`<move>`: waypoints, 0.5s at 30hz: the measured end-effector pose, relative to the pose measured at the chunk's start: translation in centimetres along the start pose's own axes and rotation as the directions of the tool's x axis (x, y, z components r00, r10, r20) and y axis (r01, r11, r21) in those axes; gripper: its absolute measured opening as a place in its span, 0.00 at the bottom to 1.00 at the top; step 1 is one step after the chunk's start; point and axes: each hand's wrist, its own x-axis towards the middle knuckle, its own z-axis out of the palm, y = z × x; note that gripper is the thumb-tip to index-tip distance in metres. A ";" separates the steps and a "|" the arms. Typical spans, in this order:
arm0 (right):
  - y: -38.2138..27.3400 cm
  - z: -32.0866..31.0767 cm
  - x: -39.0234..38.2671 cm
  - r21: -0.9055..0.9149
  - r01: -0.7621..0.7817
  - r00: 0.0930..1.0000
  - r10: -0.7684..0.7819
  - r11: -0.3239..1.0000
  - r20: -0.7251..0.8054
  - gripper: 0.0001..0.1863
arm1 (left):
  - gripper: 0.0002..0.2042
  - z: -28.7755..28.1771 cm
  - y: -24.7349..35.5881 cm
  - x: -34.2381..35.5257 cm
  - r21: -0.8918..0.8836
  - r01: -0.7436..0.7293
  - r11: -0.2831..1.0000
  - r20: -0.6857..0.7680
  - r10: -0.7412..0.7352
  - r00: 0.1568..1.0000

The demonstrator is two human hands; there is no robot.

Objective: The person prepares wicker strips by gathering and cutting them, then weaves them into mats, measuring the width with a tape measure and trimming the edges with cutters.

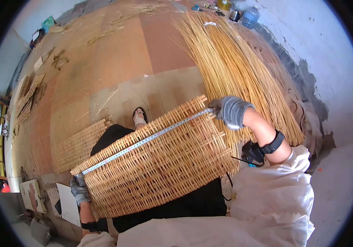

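A woven wicker panel [156,168] lies tilted across my lap, over black cloth. Along its upper part stretches a narrow tape measure [158,134], nearly from one short side to the other. My left hand [79,189], in a grey knitted glove, is closed at the panel's lower left corner, by one end of the tape. At the upper right corner my right hand [230,112], gloved alike, is closed on the tape's other end, its fingertips near the panel's edge. Whether a tape case sits inside that hand is hidden.
A long bundle of thin canes [230,61] spreads over the floor at the right. Another woven panel [77,146] lies beyond my left knee. Far right stand a blue water jug [250,17] and a kettle [235,15]. Flat boards [30,96] lie at the left.
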 end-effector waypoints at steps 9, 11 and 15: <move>1.7 3.0 0.6 0.082 0.269 0.941 -0.244 0.960 -0.235 0.11 | 0.21 0.7 -0.5 -0.4 -0.351 -0.001 0.936 0.007 0.004 1.000; 0.3 0.2 0.5 -0.044 0.137 0.989 -0.139 0.990 -0.053 0.12 | 0.21 -0.4 -0.7 -0.4 -0.318 0.012 0.948 -0.013 -0.017 1.000; -0.6 -2.5 1.3 -0.092 -0.059 0.996 0.065 0.994 0.061 0.14 | 0.19 -1.1 0.1 0.5 -0.244 0.176 0.954 0.064 -0.165 0.984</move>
